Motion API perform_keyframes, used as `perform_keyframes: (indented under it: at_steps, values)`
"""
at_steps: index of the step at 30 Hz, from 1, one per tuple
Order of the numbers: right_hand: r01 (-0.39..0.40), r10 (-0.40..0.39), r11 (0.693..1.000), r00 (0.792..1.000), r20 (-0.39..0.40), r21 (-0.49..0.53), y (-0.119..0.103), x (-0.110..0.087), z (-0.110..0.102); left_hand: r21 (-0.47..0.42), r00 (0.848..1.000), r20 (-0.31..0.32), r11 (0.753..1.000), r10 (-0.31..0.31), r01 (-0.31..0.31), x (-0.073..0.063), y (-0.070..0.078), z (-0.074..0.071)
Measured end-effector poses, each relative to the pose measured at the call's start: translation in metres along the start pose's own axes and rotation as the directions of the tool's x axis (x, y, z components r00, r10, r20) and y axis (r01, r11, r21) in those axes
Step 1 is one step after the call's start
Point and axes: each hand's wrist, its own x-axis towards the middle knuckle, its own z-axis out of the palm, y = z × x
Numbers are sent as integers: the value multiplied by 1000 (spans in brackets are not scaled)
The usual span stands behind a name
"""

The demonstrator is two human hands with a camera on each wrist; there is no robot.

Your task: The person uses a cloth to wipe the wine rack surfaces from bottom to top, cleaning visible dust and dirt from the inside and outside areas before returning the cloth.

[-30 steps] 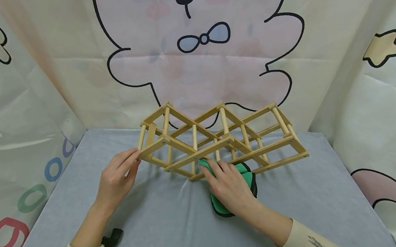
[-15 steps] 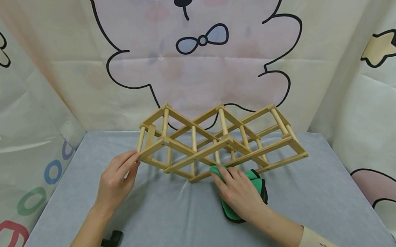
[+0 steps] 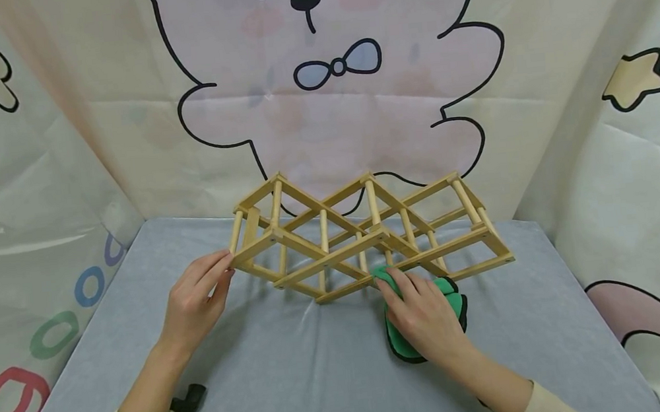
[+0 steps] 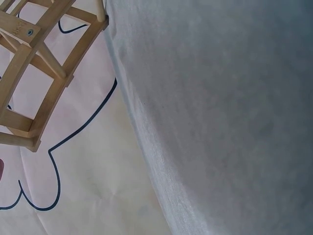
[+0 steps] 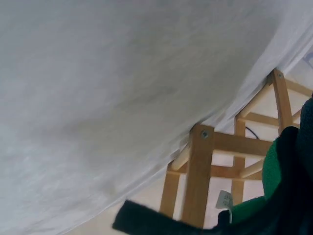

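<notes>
A light wooden folding rack (image 3: 335, 256), made of crossed slats joined by round dowels, stands on the table, angled across its back half. At its left end, my left hand (image 3: 196, 302) pinches the lower front corner between fingertips and thumb. My right hand (image 3: 427, 316) holds a green cloth (image 3: 403, 345) with black edging against a low front slat right of the middle. Part of the cloth hangs below the palm. In the right wrist view, green fabric (image 5: 271, 171) lies against the rack's slats, and a small white tag (image 5: 224, 200) shows. Neither wrist view shows the fingers clearly.
A grey-blue cloth (image 3: 299, 381) covers the table. Behind it hangs a pale backdrop (image 3: 345, 118) with a cartoon bear, and printed side sheets close in the left and right. A small black device (image 3: 189, 402) sits at my left wrist.
My right hand has slid rightward along the lower front slat, carrying the green cloth with it. The left hand keeps its grip on the corner, and the rack stays put.
</notes>
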Motion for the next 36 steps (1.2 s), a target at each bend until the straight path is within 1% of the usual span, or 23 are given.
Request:
perform_keyframes:
  at_steps: [4,7,10,16,25,27,29,33,36]
  values:
    - [0,1,1000,994,-106,13,8,-3,-4,1,1000,1,1000,-3,3,0,1,0]
    - [-6,8,1000,990,-143,14,14,-4,-8,0,1000,2,1000,-6,6,0,1,0]
    - [-15,16,1000,988,-157,8,19,-6,-13,3,1000,5,1000,-8,8,0,1,-1]
    - [-18,19,1000,987,-158,7,24,-9,-20,4,1000,18,1000,-15,15,-1,1,-1]
    - [-2,4,1000,982,-191,12,27,-14,-21,9,1000,19,1000,-12,12,-1,1,-1]
    - [-5,7,1000,982,-189,12,29,-19,-20,9,1000,16,1000,-10,9,-1,1,0]
    - [-14,16,1000,985,-170,12,32,-25,-20,8,1000,15,1000,-10,10,-1,0,0]
    - [-62,63,998,994,-91,20,38,-40,-18,9,1000,13,1000,-11,11,-1,0,0]
    - [-96,96,995,995,-17,11,43,-51,-19,8,1000,12,1000,-13,12,-1,0,-1]
